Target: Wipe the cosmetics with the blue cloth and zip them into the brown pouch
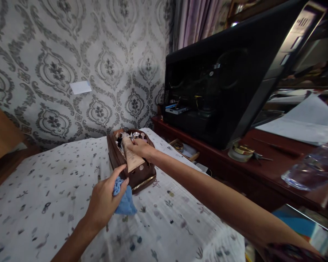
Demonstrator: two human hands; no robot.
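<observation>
- Our right hand has its fingers closed around a beige tube, gripping it near the cap end while the flat end points back toward 6 o'clock; the tube lies across the open top of the brown pouch.
- Our left hand has its fingers curled shut on a bunched blue cloth, with the thumb stretched up toward the near edge of the pouch, just short of the tube's flat end.
- We judge the step in hand to be lifting the tube out of the pouch while the cloth waits beside it; the next move calls for a steady grip on the tube and for bringing cloth and tube together clear of the other items.
- At 12 o'clock from the tube, small bottles and capped items stand packed in the pouch's far end.
- The pouch sits on a bed covered by a white patterned sheet.
- At 3 o'clock stands a dark wooden worktop bearing a black computer case, a round tin, papers and a blurred clear container.
</observation>
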